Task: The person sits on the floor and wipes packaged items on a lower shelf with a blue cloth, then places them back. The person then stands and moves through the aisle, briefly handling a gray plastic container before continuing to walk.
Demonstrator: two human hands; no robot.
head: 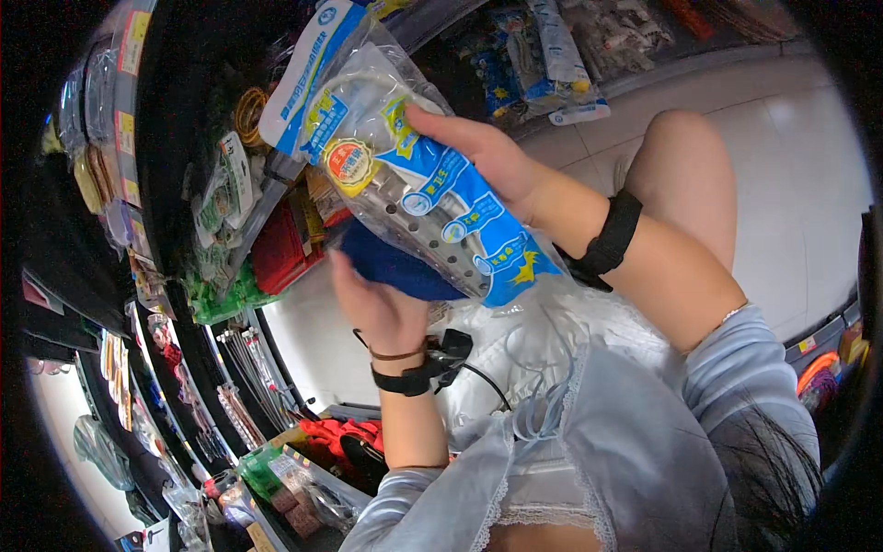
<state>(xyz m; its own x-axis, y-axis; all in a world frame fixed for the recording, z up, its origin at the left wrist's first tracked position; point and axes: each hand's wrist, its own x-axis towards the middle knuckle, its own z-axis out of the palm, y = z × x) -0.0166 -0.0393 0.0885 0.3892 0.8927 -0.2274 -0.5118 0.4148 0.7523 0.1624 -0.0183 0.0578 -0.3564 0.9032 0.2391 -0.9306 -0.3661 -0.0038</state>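
Note:
A clear plastic package (421, 200) with a blue and white header card hangs tilted in front of me. Inside it show a perforated metal part and a pale curved piece, beside a blue printed panel. My right hand (486, 148) grips its upper right edge, thumb on the front and fingers hidden behind. Below the package's left side is my left hand (386, 303), thumb raised, next to a dark blue object (400, 265). The fingers of that hand are mostly hidden, so whether it holds the blue object is unclear. Both wrists wear black straps.
Store shelves (131, 131) with packaged goods and price tags curve along the left. Red packets (283, 248) and green bags (224, 293) lie near the left hand. More bagged goods (541, 62) sit on a low shelf ahead. A bent knee (690, 165) is at the right, above the tiled floor (779, 207).

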